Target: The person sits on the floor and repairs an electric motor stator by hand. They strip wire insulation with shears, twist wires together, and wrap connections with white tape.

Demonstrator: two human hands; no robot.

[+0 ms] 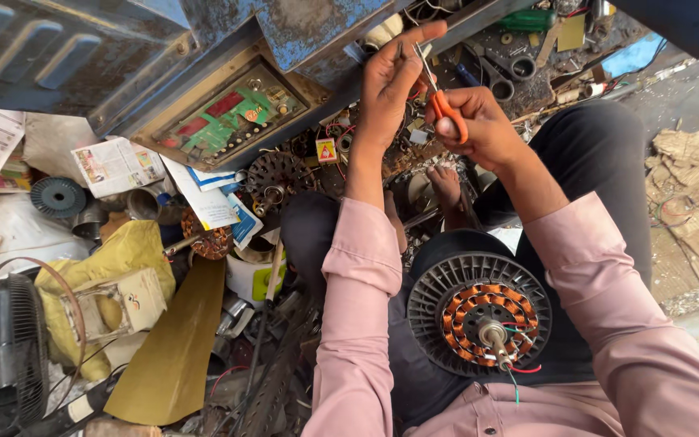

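Observation:
My right hand (487, 125) grips orange-handled scissors (438, 93), blades pointing up toward my left hand. My left hand (394, 81) is raised beside it, fingers pinched on something thin at the scissor tips; what it holds is too small to tell, possibly a wire. Both arms wear pink sleeves. On my lap rests a round fan motor (479, 311) with a black finned housing, copper windings and a central shaft; red and green wires trail from it.
A blue metal case with a green circuit board (224, 121) stands ahead. Clutter lies left: papers (115, 166), a yellow cloth (123, 259), a black fan (6, 348), another motor stator (208, 239), a brass-coloured blade (175, 348). Tools lie at the top right.

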